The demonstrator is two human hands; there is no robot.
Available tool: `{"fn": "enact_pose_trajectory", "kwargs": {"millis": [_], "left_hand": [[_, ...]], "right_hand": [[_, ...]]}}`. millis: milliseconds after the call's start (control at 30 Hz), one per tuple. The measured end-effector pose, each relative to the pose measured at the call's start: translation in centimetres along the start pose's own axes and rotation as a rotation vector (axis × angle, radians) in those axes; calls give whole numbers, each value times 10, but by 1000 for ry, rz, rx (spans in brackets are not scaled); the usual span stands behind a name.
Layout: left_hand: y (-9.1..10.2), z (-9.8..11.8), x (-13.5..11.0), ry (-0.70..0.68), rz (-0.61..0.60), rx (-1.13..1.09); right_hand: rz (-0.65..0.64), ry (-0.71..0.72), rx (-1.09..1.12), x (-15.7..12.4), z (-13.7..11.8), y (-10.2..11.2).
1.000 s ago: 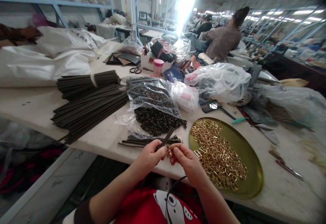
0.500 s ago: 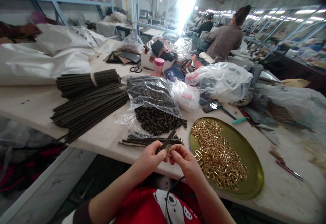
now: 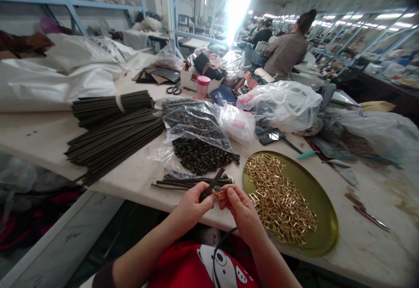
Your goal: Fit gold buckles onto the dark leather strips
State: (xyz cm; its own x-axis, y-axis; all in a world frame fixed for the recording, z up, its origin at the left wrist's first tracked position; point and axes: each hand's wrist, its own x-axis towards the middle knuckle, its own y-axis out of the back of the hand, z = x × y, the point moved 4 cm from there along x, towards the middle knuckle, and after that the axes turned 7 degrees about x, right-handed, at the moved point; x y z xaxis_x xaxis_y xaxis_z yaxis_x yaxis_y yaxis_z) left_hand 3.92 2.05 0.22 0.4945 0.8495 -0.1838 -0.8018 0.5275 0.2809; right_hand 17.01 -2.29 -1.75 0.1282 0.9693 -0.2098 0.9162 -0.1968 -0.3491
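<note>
My left hand (image 3: pixel 195 201) is closed on a dark strap (image 3: pixel 213 183), whose free end sticks up past the fingers. Between my two hands a small gold buckle (image 3: pixel 218 196) shows at the strap's near end. My right hand (image 3: pixel 238 200) pinches the buckle from the other side. Whether the strap runs through the buckle is hidden by the fingers. Just beyond my hands several dark straps (image 3: pixel 173 183) lie on the table. To the right, a gold oval tray (image 3: pixel 324 209) bears a heap of gold buckles (image 3: pixel 284 196).
Bundled dark strips (image 3: pixel 114 135) lie at the left. A clear bag (image 3: pixel 196 118) spills small dark loops (image 3: pixel 206 155) beyond my hands. A teal-handled tool (image 3: pixel 307 154) and tweezers (image 3: pixel 371 218) lie at the right. Farther back are scissors (image 3: pixel 173 90), a pink-lidded jar (image 3: pixel 202 88) and a co-worker (image 3: pixel 286 52).
My right hand has shifted slightly right and its fingers have changed position. More of the buckle shows between the hands. The left hand still holds the strap.
</note>
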Motion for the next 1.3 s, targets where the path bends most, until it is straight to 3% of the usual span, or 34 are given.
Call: {"fn": "enact_pose_trajectory", "kwargs": {"millis": [167,333,467,600,733,1067,1300], "left_hand": [[-2,0,-3,-45,-11,-93],[0,-2,-3,-72,44,-34],[2,-2,-2,-21,44,-18],[-6,-4,-4,50,-51,-39],[-10,-7,-5,59,-51,-125],[-13,-4,-8,118,-46,-233],[-11,-2,-9,-1,-76,-75]], "right_hand": [[-101,-205,247,-3,10,-7],[-30,-298,370,-5,13,-12],[67,-162,290,-2,12,-8],[125,-6,104,-3,9,-4],[158,110,-91,-7,5,-5],[156,211,-183,-12,4,-12],[204,224,-230,-16,8,-10]]}}
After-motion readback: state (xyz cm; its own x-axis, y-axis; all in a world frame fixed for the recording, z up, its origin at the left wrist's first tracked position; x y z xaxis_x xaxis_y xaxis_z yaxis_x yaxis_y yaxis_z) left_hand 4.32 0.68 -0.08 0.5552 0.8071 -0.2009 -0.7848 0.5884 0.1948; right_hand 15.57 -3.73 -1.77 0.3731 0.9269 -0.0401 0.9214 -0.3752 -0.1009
